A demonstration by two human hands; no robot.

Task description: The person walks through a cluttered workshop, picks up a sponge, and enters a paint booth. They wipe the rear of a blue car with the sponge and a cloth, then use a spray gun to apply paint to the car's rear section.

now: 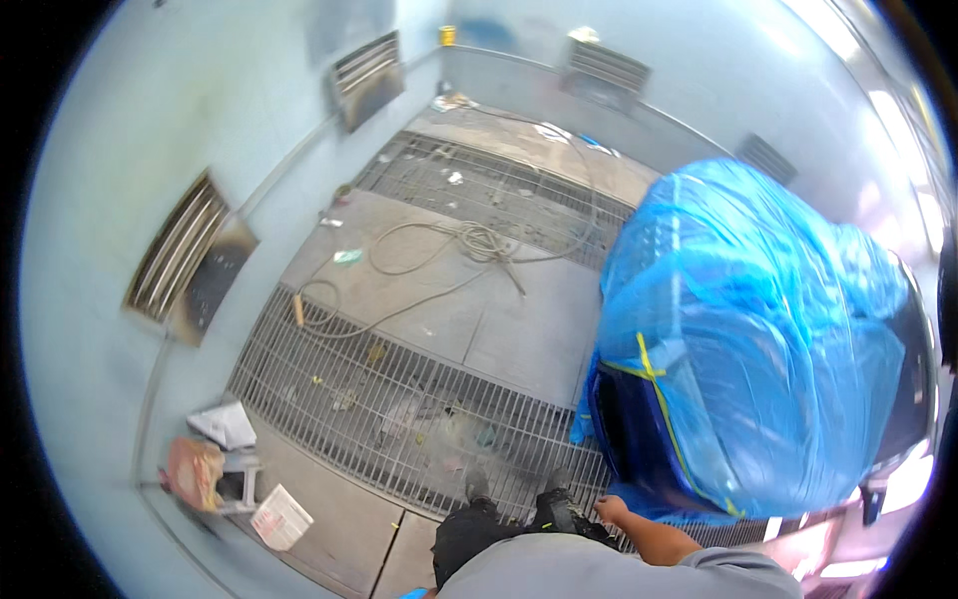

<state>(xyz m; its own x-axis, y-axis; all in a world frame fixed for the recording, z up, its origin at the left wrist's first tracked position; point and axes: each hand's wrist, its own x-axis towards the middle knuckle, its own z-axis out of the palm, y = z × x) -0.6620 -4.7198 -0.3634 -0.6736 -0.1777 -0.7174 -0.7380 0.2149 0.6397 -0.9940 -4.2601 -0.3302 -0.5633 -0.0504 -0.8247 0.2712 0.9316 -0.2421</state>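
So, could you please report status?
Right hand near glossy dark-blue car; left hand barely visible. Translucent blue plastic sheeting covers car. Long beige hose lies loosely coiled ahead.

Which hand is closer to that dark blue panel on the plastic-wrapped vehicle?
Right. The right hand is beside the lower end of the dark blue panel; contact is unclear. The left hand, on the side away from it, isn't clearly in view.

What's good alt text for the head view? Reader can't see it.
A person's right hand hangs low beside the dark blue panel of a vehicle mostly wrapped in blue plastic sheeting with yellow tape. Ahead, a loosely coiled hose lies on a littered floor with metal gratings, between pale walls.
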